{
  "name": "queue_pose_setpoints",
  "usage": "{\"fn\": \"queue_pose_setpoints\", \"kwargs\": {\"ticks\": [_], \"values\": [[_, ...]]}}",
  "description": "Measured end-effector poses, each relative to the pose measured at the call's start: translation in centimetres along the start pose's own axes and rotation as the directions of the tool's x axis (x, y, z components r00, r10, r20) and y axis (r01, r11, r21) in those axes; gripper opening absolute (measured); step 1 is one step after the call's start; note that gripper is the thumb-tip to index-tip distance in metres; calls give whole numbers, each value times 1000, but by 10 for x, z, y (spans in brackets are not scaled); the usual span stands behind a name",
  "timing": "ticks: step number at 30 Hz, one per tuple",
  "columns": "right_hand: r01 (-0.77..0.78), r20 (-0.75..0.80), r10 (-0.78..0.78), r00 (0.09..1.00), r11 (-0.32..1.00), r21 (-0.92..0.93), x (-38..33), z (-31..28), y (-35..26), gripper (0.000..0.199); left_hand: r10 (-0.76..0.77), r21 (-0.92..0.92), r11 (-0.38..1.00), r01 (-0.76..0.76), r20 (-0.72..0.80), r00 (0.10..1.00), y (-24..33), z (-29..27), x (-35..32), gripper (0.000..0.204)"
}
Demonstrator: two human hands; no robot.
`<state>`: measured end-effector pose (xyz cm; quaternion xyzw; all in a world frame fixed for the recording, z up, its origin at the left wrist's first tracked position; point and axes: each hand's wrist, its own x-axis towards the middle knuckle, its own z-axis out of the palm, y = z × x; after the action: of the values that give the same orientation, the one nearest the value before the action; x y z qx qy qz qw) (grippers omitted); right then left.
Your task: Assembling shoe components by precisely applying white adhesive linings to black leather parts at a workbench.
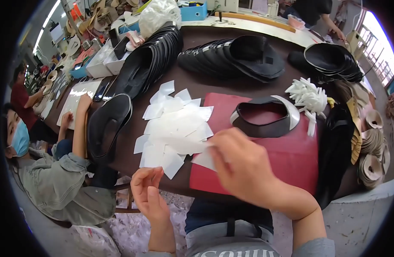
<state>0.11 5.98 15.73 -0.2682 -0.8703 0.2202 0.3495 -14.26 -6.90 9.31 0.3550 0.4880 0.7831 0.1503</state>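
Note:
My right hand (242,165) is over the front edge of a red mat (291,154), its fingers pinched on a white paper piece (203,160); the hand is blurred. My left hand (149,192) hangs below the table's edge, fingers loosely curled and holding nothing. A pile of several white paper pieces (175,128) lies just left of the mat. On the mat rests a black shoe upper (263,118) with a white curved strip along its right side.
Stacks of black shoe uppers (235,55) (150,60) (334,60) cover the dark brown table (132,141). A white plastic bundle (310,96) lies right of the mat. A masked person (55,171) sits at left. Rolls of tan tape (372,150) lie far right.

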Motion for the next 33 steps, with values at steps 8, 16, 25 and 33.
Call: {"fn": "queue_pose_setpoints", "kwargs": {"ticks": [8, 16, 25, 33], "values": [[-452, 131, 439, 889, 799, 397, -17, -73, 54, 9, -562, -23, 711, 703, 584, 586, -22, 73, 3, 45], [-122, -349, 451, 821, 737, 665, -57, -114, 9, 13, -253, -348, 738, 578, 652, 715, 14, 152, 35, 42], [80, -533, 55, 844, 971, 227, -54, -115, 20, 25, -162, -207, 783, 586, 842, 514, 10, 164, 35, 42], [73, -611, -52, 790, 997, 10, -50, -123, 24, 23, 61, -345, 481, 806, 930, 362, -4, 174, 48, 56]]}}
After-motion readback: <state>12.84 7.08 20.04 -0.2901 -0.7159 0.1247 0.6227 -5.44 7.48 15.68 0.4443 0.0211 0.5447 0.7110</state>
